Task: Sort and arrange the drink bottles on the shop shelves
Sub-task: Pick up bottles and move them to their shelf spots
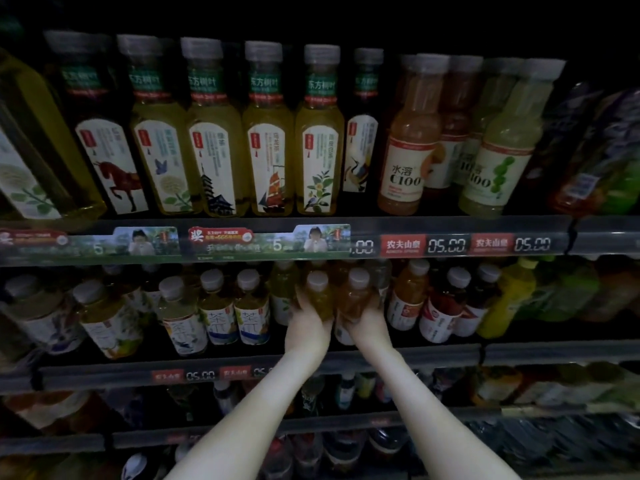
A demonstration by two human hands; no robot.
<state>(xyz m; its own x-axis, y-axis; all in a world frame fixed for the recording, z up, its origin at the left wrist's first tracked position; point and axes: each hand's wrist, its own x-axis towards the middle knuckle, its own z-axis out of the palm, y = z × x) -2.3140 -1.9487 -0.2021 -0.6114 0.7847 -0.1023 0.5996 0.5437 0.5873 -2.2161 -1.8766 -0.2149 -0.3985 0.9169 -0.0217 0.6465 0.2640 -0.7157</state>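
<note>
Both my arms reach into the middle shelf. My left hand grips a yellow-green tea bottle with a grey cap. Right beside it, my right hand grips an amber tea bottle with a grey cap. The two bottles stand upright and almost touch. My hands cover their lower halves and labels.
Tea bottles with white labels stand left of my hands, orange and red juice bottles to the right. The upper shelf carries a row of tall tea bottles and C100 bottles. Darker shelves of bottles lie below.
</note>
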